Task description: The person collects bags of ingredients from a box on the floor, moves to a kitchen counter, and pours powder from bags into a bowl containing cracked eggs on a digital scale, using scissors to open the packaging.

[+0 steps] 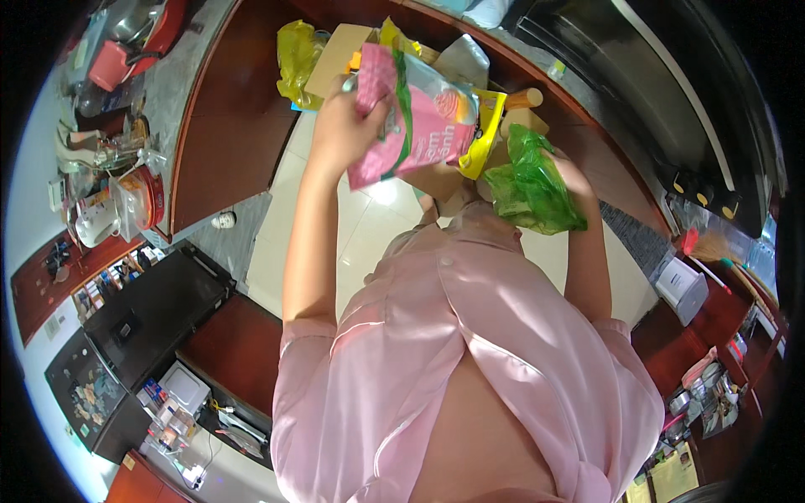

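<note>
My left hand (pixel 345 126) grips a pink food packet (pixel 423 138) by its left edge, with the fingers partly hidden behind it. A cupcake picture is on the packet's front, and a dark green band runs across it near my hand. Against the packet's right end is a yellow packet (pixel 484 138); whether my hand holds that too I cannot tell. On the right, my right hand (pixel 570 178) is closed on a crumpled green plastic bag (pixel 537 189), which hides most of its fingers. The bag hangs apart from the packets.
Beyond my hands stands an open cardboard box (pixel 337 60), with a yellow plastic bag (pixel 298 63) to its left. A grey counter (pixel 201 63) with kitchenware curves along the left. At the right are a black stove (pixel 662 92) and a white bin (pixel 681 291).
</note>
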The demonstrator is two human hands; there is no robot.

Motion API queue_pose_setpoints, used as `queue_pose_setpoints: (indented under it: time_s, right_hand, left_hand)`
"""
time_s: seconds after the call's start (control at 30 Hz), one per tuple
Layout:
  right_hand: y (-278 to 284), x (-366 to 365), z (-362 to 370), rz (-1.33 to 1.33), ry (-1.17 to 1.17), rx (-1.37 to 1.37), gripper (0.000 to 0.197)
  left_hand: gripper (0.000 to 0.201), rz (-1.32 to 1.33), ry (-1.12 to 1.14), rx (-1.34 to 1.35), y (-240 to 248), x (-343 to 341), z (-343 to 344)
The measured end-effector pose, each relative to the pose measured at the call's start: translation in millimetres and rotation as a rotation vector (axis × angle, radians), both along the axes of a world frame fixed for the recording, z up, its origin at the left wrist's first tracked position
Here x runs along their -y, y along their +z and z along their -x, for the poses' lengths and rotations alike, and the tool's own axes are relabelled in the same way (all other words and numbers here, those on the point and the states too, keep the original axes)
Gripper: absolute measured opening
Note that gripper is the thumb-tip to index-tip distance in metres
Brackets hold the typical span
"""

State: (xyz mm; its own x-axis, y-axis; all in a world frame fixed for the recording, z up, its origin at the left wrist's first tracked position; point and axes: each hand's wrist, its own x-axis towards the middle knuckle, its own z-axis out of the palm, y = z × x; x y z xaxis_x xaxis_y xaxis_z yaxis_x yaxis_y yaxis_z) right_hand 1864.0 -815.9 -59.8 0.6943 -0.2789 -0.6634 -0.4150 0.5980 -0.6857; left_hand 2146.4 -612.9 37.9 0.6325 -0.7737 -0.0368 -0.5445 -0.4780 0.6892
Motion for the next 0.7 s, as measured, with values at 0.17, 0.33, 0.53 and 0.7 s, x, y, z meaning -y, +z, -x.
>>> queue_pose_setpoints:
  time_s: [0.17, 0.33, 0.53, 0.7]
  right_hand:
    - [17, -6, 26, -0.007, -0.111, -0.155, 0.032]
    - [15, -9, 43, -0.038, -0.213, 0.082, 0.034]
    - [17, -3, 32, -0.083, -0.208, -0.120, 0.032]
    - [40, 8, 8, 0.102, 0.020, -0.050, 0.036]
  left_hand:
    - [0.029, -0.071, -0.134, 0.307, -54, 45, -23]
    - [0.029, -0.259, -0.141, 0.354, -92, 65, -6]
    - [0.066, -0.273, -0.106, 0.337, -102, 62, 50]
    - [0.058, 0.182, 0.186, 0.023, -111, 40, -1]
